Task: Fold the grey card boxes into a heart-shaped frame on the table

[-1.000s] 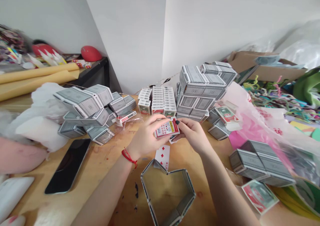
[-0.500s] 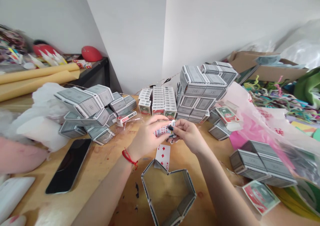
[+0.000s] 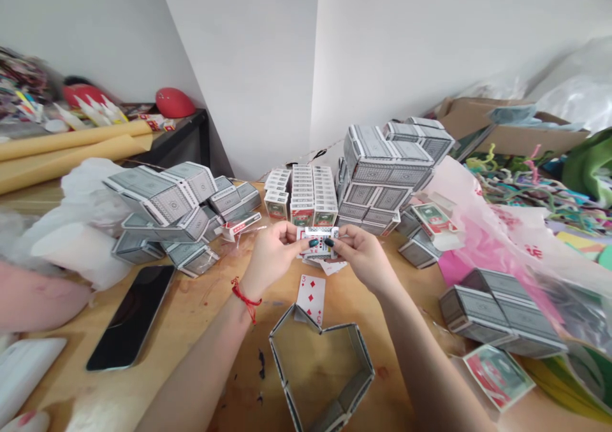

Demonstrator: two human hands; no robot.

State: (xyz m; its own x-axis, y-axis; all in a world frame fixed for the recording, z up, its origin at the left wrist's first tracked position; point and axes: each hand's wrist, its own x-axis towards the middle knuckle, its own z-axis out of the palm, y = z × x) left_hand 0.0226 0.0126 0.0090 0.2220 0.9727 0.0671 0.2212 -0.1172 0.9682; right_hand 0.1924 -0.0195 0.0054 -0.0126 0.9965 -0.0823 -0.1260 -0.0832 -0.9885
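Note:
Between my two hands a playing card (image 3: 315, 242) is held up, its top edge seemingly folded over. My left hand (image 3: 277, 250) pinches its left side and my right hand (image 3: 358, 253) its right side, both thumbs on the near face. Below it a few loose cards (image 3: 329, 266) lie on the table, partly hidden. Closer to me the three of diamonds (image 3: 312, 297) lies face up, its lower edge behind a heart-shaped frame (image 3: 370, 365) made of folded cards with patterned backs.
Card boxes (image 3: 302, 193) stand in rows behind my hands. Stacks of folded-card blocks rise at left (image 3: 160, 193) and right (image 3: 382, 164). A phone (image 3: 131, 317) lies at left. An opened card box (image 3: 500, 376) and another block (image 3: 502, 311) are at right.
My left hand has moved off the card's front to its left edge, so the card shows more fully. Loose cards beneath it are now visible.

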